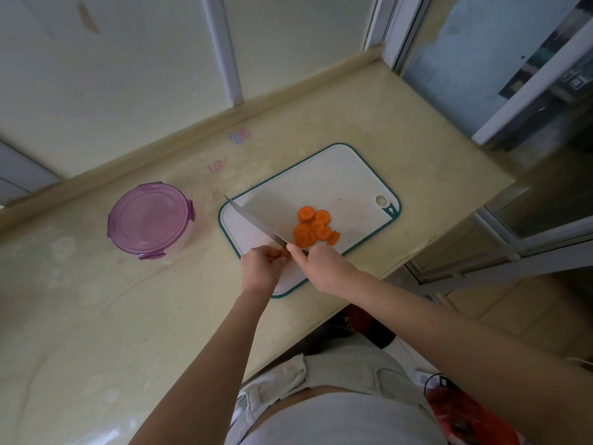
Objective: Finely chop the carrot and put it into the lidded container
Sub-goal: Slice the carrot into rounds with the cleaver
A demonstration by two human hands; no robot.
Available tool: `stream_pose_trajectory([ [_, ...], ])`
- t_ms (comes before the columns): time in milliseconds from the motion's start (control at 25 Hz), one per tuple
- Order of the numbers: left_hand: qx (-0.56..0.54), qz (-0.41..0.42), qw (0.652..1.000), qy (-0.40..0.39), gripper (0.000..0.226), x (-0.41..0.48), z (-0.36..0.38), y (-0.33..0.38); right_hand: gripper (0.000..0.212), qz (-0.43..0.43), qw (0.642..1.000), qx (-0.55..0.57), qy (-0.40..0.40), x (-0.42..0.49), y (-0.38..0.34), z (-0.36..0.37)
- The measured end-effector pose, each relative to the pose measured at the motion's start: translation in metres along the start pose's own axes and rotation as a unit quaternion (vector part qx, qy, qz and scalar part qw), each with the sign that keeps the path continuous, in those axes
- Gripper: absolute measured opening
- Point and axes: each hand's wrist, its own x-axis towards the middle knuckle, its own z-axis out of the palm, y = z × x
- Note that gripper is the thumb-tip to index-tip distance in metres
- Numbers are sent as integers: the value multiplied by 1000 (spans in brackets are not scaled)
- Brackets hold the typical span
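Several orange carrot slices (313, 226) lie in a small heap on the white cutting board (340, 178) with a teal rim. My left hand (261, 266) pinches a small carrot piece (284, 253) at the board's near edge. My right hand (324, 264) grips the knife handle, which the hand hides; the knife blade (253, 223) points away to the upper left, over the board's left side. The round container (150, 220) with its purple clip lid on stands on the counter left of the board.
The beige counter (96, 316) ends in a low back ledge by tiled walls. Its right edge drops off just beyond the board, beside a sliding window frame (513, 101). A red bag (462, 415) lies on the floor at lower right.
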Motion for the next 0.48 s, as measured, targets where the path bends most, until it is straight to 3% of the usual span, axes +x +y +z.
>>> stream_pose_trajectory([
  [160,0,-3,1000,3,14,-1,-1,2,44,-19,995,93,13,3,8,11],
  [320,-11,-13,1000,1,14,1,-1,2,53,-35,999,37,-3,-7,17,11],
  [480,-1,-14,1000,-4,15,0,-1,3,58,-20,999,-4,33,-11,27,16],
])
